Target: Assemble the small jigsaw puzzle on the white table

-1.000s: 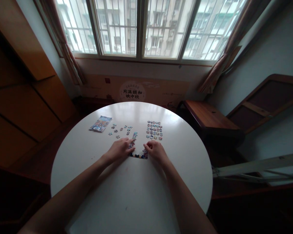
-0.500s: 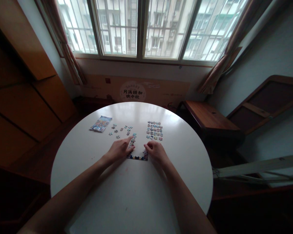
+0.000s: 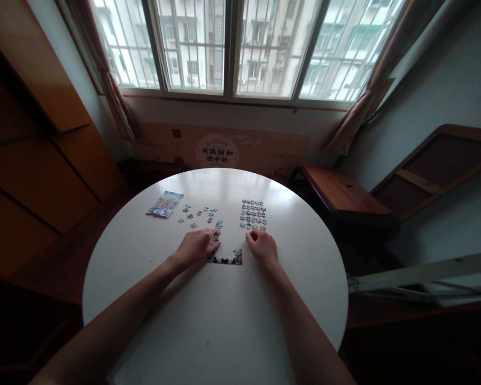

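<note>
A partly joined jigsaw puzzle (image 3: 226, 261) lies on the white round table, its left column taller than the short right one, with bare tabletop between them. My left hand (image 3: 196, 244) rests over the left column, thumb and bent index finger pressed against its pieces and covering some of them. To the right, apart from the puzzle, my right hand (image 3: 263, 246) has its fingers curled and thumb and index together; whether a piece sits between them is hidden. Just beyond it lie rows of sorted puzzle pieces (image 3: 253, 214).
Several loose puzzle pieces (image 3: 190, 216) lie scattered beyond my left hand. A colourful picture sheet (image 3: 165, 203) is at the table's far left. The curved edge of the round table (image 3: 312, 299) runs around everything, and a low wooden bench (image 3: 344, 187) stands beyond it to the right.
My right hand has moved right and slightly away from the puzzle's right column, which now shows more fully. My left index finger, stretched out before, is now drawn back and bent.
</note>
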A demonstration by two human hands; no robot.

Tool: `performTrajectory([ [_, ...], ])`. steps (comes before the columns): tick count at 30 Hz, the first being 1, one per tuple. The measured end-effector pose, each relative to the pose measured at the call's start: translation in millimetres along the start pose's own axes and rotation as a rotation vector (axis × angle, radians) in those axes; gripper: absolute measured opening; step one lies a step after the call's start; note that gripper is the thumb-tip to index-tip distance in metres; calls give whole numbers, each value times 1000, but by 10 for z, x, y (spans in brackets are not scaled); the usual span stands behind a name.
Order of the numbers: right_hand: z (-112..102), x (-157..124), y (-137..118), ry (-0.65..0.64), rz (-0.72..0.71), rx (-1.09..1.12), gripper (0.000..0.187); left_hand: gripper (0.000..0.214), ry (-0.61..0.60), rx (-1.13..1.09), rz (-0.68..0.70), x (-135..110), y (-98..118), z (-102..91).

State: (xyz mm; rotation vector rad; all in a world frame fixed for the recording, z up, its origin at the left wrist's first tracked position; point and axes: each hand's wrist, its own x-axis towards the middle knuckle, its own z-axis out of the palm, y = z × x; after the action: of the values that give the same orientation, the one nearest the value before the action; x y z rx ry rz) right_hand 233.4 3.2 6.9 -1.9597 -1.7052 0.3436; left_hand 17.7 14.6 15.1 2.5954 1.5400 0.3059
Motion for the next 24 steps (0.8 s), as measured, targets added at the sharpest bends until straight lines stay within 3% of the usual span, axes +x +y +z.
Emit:
performTrajectory([
  [7,-1,-8,-18,-48,-9,-38,21,53,-35,21,-62,-4,39,-34],
  [16,4,-20,-21,-36,-64,5,23,46,-56,1,-91,4,53,-34],
  [24,125,8,12,-225,-272,203,38,42,-42,38,-83,10,43,-37],
])
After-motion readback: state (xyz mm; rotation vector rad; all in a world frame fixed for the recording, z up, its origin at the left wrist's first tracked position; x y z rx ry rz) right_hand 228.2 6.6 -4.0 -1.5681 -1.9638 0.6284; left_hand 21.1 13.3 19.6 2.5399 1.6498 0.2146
